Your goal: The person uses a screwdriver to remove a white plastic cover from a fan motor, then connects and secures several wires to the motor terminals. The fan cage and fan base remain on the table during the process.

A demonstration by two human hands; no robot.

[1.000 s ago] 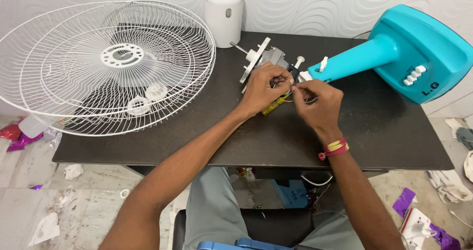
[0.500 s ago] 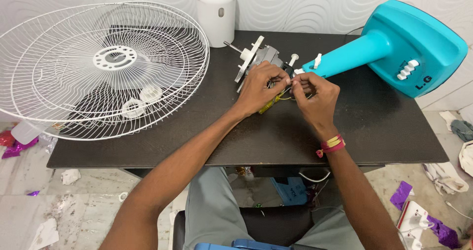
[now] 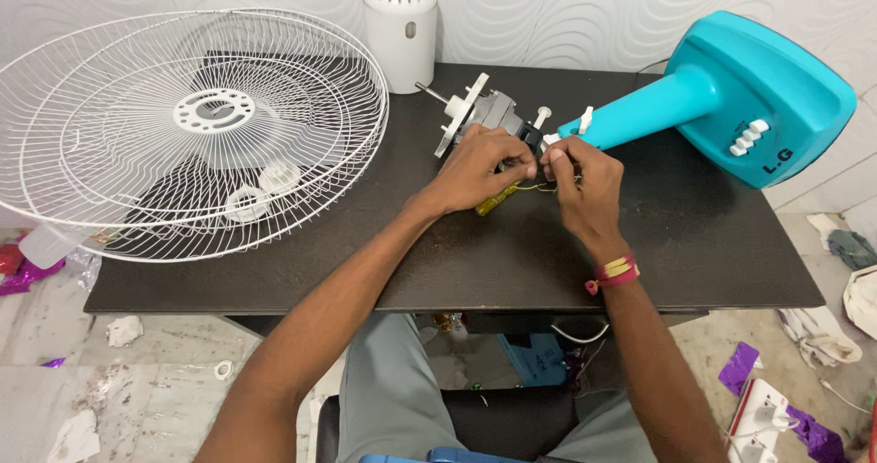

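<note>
A white wire fan guard [image 3: 183, 125] is lying across the left end of the dark table [image 3: 694, 244], overhanging its left edge. Through its wires, two small white plastic rings [image 3: 265, 189] are showing on the table near the guard's near rim. Behind the guard's right edge, a white cylindrical motor cover [image 3: 400, 26] is standing upright at the far side of the table, against the patterned wall.

Right of the cover, a grey fan motor [image 3: 489, 114] is lying on its side near the middle of the table, its shaft pointing far-left and a white plate sitting on its front. The left hand [image 3: 480, 166] is resting just near of the motor, fingers curled narrow and pinching something small at the motor's rear; what exactly it is gripping is too small to tell. A yellow-handled screwdriver [image 3: 496, 200] is lying on the table under that hand, its handle poking out on the near side.

The right hand [image 3: 580, 182] is meeting the left one fingertip to fingertip, also closed narrow, pinching thin wires [image 3: 539, 187] that are looping between the two hands. A red and yellow band [image 3: 614, 271] is circling the right wrist.

At the right, a teal fan stand [image 3: 731, 107] is lying tipped over, its neck pointing left and ending just beside the motor, its wide base with white buttons toward the far right corner. Scraps of paper and purple foil are littering the floor [image 3: 155, 372] on both sides.
</note>
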